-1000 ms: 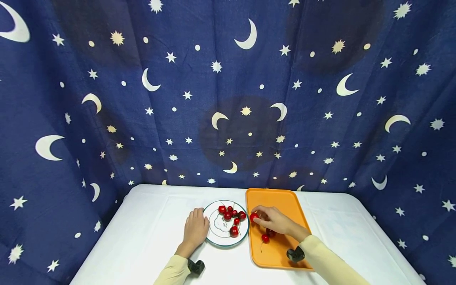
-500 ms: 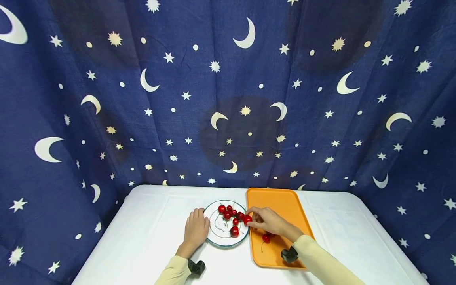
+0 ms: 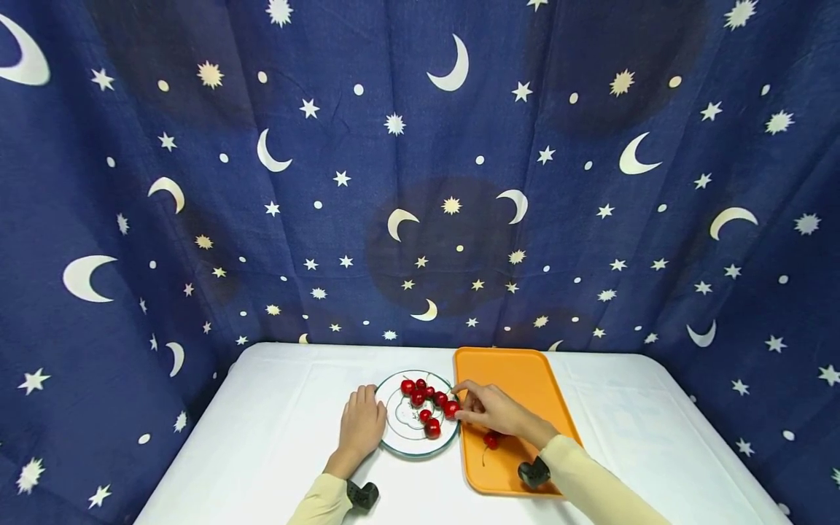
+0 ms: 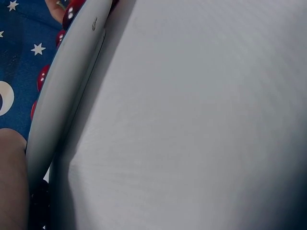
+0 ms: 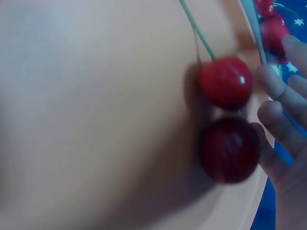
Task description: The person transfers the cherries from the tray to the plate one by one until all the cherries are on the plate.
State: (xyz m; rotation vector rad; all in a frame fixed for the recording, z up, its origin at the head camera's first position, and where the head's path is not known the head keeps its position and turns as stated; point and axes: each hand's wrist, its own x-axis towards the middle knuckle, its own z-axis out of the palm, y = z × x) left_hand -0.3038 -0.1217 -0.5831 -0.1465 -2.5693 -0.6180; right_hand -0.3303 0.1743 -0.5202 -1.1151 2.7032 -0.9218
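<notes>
A white plate (image 3: 410, 446) with a dark green rim holds several red cherries (image 3: 418, 397). My left hand (image 3: 361, 419) rests against the plate's left rim; the left wrist view shows the plate's pale side (image 4: 72, 91) close beside a finger (image 4: 12, 177). At the plate's right edge, my right hand (image 3: 495, 410) has its thumb and fingers spread around a large red cherry (image 3: 451, 410), fingertips right beside it. Below that hand, a bright red cherry (image 5: 226, 82) with a green stem and a dark red cherry (image 5: 230, 151) lie on the orange tray (image 3: 505, 364).
The tray stands just right of the plate on a white-covered table (image 3: 275, 408). A dark blue curtain (image 3: 341, 219) with moons and stars hangs behind. Each wrist wears a black camera device, one on the left (image 3: 362, 496) and one on the right (image 3: 534, 472).
My right hand has carried a cherry left from the tray onto the plate's right edge and loosened its fingers. A smaller cherry there has rolled left. The left hand stays put.
</notes>
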